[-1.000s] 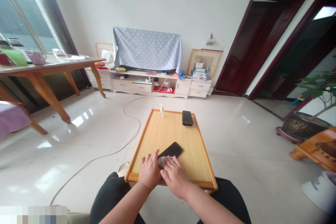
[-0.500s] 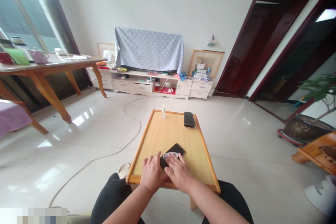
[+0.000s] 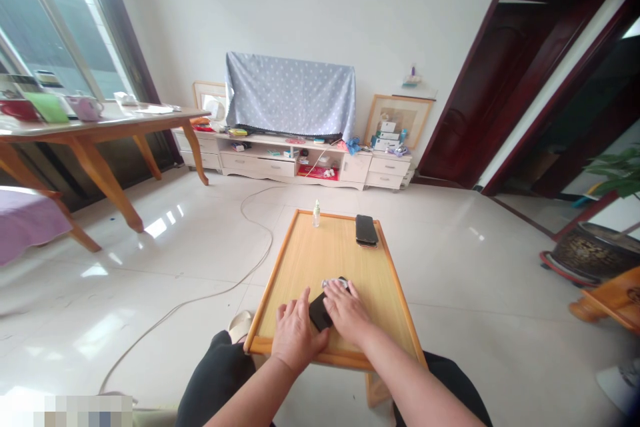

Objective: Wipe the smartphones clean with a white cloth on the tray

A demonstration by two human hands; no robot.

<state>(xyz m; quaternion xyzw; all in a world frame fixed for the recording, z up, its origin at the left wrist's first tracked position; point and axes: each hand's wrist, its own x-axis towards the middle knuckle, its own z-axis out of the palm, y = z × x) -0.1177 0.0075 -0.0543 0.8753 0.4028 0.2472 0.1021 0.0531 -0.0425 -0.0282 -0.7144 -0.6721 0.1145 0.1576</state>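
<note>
Black and slim, the phone (image 3: 321, 314) lies aslant between your hands on the wooden counter (image 3: 300, 260), its long axis running from near left to far right. Your right hand (image 3: 347, 312) rests flat across its far part, fingers extended over a whitish cloth (image 3: 334, 281); your left hand (image 3: 294, 337) is spread along the near-left edge, thumb by the near end, though you cannot tell whether it pinches the phone. Both hands are equally close. Beyond, a small bottle (image 3: 316, 213) stands upright near the far-left corner, its contents too small to tell
</note>
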